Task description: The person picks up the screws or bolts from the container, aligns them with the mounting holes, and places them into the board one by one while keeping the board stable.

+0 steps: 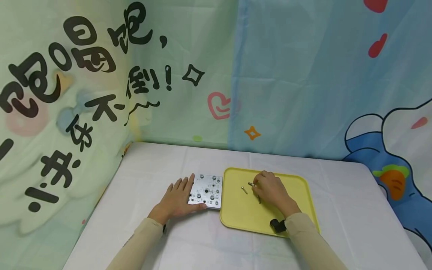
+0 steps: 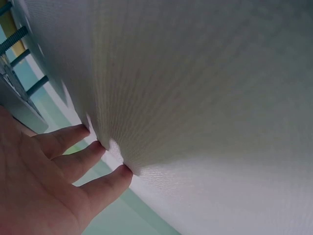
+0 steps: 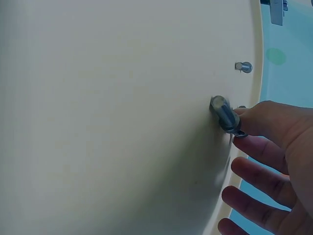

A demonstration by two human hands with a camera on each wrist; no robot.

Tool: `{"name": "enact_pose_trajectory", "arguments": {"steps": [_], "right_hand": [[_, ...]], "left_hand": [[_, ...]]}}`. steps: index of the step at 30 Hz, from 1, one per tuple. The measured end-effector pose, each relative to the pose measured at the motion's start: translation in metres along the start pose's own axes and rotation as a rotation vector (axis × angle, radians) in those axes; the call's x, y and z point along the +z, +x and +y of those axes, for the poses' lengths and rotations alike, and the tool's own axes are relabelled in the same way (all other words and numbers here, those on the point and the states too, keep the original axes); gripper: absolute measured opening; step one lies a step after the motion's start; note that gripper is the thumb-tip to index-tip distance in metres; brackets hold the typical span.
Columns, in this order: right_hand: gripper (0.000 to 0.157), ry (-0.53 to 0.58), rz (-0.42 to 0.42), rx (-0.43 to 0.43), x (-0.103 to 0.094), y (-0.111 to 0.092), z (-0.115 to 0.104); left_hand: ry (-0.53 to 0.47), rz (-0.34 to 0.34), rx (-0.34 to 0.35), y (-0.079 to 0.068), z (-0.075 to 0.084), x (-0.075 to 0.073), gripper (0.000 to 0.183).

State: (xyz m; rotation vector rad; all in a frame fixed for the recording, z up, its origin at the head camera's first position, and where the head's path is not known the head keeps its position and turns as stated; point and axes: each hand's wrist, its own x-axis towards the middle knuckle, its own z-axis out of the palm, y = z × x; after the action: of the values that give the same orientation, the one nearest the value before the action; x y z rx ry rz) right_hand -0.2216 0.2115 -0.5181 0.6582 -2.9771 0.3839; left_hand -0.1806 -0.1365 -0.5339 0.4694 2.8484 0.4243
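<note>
left fingers point(image 2: 108, 188) spread, right fingers point(image 3: 261, 151) pinching

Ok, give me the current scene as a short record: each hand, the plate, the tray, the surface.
Left hand: at the left side of the metal plate, thumb along its near edge
Right hand: over the tray, pinching a bolt
Plate: silver, screws on top, left of the tray
Tray: yellow; one loose bolt left of the right hand, a second bolt near its fingers
Surface: white tablecloth
</note>
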Motion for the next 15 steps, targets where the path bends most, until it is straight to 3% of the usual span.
{"name": "enact_pose_trajectory", "arguments": {"steps": [15], "right_hand": [[0.009, 0.002, 0.022, -0.025, 0.0014, 0.0024, 0.0001]], "left_hand": [[0.006, 0.01, 0.011, -0.0005, 0.0003, -0.0008, 0.119]]}}
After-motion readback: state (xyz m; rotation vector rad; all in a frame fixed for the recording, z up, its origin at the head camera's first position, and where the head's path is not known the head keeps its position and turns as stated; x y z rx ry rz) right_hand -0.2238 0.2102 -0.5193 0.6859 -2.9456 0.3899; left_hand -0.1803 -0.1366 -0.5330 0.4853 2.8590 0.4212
